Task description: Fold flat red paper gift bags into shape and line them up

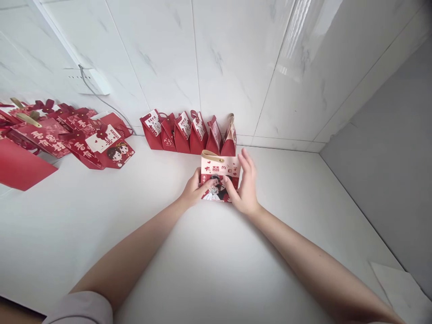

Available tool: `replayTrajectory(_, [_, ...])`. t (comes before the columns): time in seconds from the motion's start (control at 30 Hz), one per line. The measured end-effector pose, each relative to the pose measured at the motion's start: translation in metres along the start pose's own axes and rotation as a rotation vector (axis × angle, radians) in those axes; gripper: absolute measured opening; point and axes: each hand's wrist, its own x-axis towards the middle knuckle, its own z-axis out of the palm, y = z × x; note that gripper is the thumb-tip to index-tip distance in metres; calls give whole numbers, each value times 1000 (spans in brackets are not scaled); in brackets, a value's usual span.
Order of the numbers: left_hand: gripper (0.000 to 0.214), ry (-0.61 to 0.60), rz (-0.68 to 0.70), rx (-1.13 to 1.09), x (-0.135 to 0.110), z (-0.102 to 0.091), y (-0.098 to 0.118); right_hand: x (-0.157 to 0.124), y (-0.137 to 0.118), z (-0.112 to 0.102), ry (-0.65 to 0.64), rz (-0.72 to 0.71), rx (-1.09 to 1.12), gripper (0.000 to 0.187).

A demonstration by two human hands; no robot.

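A small red and pink gift box with a cartoon couple on its front and a gold ribbon handle on top stands on the white counter. My left hand grips its left side, thumb on the front face. My right hand holds its right side, fingers curled round the edge and thumb on the front. Just behind it, a row of several folded red gift boxes stands against the marble wall.
A pile of flat red boxes and bags lies at the far left. A white socket with a grey cable is on the wall above them. A grey wall closes off the right side.
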Motion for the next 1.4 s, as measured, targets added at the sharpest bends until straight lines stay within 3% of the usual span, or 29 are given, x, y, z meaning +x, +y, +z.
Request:
replayTrajectory(0.07, [47, 62, -29, -114, 4, -1, -3, -5, 10, 7, -37, 168, 194, 77])
replayTrajectory(0.17, [48, 114, -63, -264, 11, -2, -10, -8, 28, 15, -270, 416, 493, 75])
replayTrajectory(0.3, [48, 192, -98, -329, 17, -3, -20, -6, 49, 13, -464, 550, 638, 61])
replayTrajectory(0.57, [48, 170, -102, -318, 17, -4, -17, -2, 57, 6, -498, 510, 671, 63])
replayTrajectory(0.7, [48, 279, -124, -428, 23, -11, -14, -3, 49, 5, -523, 274, 605, 94])
replayTrajectory(0.77, [57, 267, -134, -496, 26, -15, -12, -4, 47, 5, -539, 180, 481, 103])
replayTrajectory(0.87, [62, 143, -168, -554, 27, -19, -8, -8, 49, 6, -562, 185, 293, 90])
replayTrajectory(0.97, [59, 33, -188, -571, 25, -20, -7, -10, 54, 6, -519, 191, 185, 59])
replayTrajectory(1.07, [67, -50, -280, -423, 23, -24, -10, -9, 56, 5, -427, 221, 130, 25])
replayTrajectory(1.2, [76, -130, -343, -214, 20, -27, -10, -6, 53, 4, -392, 363, 188, 32])
replayTrajectory(1.4, [50, -138, -263, -171, 18, -23, 0, -4, 50, 3, -391, 371, 171, 31])
